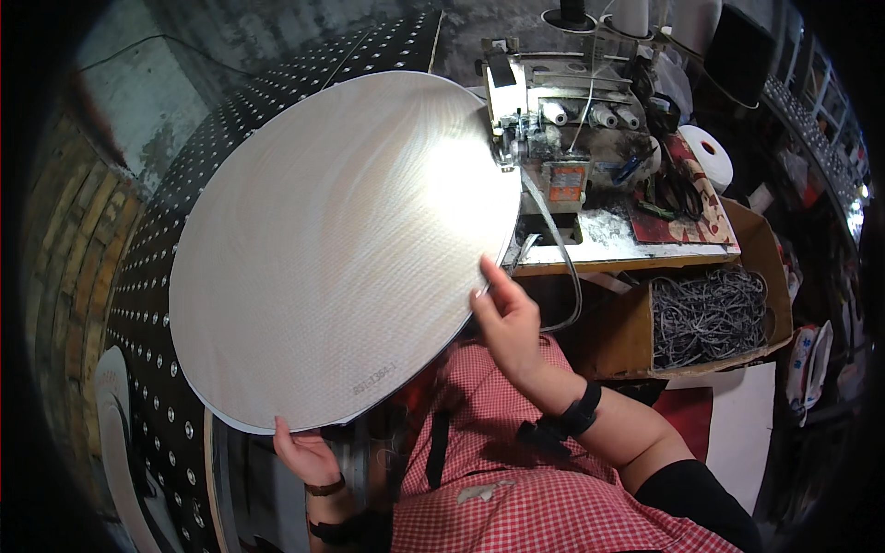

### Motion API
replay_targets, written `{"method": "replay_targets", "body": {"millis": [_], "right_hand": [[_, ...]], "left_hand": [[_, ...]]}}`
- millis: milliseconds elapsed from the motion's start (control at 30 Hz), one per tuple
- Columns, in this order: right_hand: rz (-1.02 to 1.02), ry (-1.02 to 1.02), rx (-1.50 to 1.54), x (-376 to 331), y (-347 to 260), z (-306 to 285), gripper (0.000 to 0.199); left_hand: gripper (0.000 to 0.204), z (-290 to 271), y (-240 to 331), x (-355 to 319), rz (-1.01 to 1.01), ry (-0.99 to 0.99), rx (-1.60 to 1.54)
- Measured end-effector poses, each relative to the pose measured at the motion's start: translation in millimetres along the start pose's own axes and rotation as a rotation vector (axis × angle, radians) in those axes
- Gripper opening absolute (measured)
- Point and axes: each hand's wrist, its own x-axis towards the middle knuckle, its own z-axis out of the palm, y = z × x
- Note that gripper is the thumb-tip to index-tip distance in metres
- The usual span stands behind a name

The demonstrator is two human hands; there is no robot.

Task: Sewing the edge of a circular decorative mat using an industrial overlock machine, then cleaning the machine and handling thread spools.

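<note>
A large oval mat (323,249), pale beige with faint wavy streaks, spreads across the middle of the view. Its far right rim lies at the head of a sewing machine (512,120), where a bright lamp spot falls on it. My right hand (512,323) pinches the mat's right rim between thumb and fingers, just below the machine. Down at the near left rim, my left hand (306,453) grips the edge, thumb on top and the other fingers partly hidden underneath. A grey strip (558,230) hangs in a loop from the machine beside the mat.
Under the mat's far side runs a black table (171,369) dotted with metal studs. A cardboard box (779,286) of tangled grey trimmings (708,318) stands to the right. Scissors (687,194) and a white roll (705,157) lie on the machine table (608,249). Thread cones (631,14) stand above.
</note>
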Motion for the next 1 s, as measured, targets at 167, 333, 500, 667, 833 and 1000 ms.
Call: {"method": "replay_targets", "body": {"millis": [167, 333, 500, 667, 833, 1000], "right_hand": [[-0.03, -0.089, 0.072, -6, 1, 2, 0.036], [-0.083, 0.042, 0.126, 12, -1, -1, 0.037], [-0.094, -0.109, -0.016, -12, -1, 4, 0.038], [-0.078, -0.019, 0.06, 16, -10, -7, 0.031], [-0.121, -0.078, -0.017, -11, 0, 3, 0.034], [-0.085, -0.018, 0.061, 8, -7, -5, 0.035]], "left_hand": [[0.042, -2, -1, -14, -0.016, -0.235, 0.24], [0.043, -1, 9, -9, 0.09, -0.016, 0.102], [0.041, -1, 3, -18, 0.067, -0.113, 0.206], [0.031, -7, 17, -9, -0.056, 0.079, -0.005], [0.027, -14, 8, -17, 0.047, -0.059, 0.173], [0.027, 2, 14, -20, -0.12, 0.022, -0.006]]}}
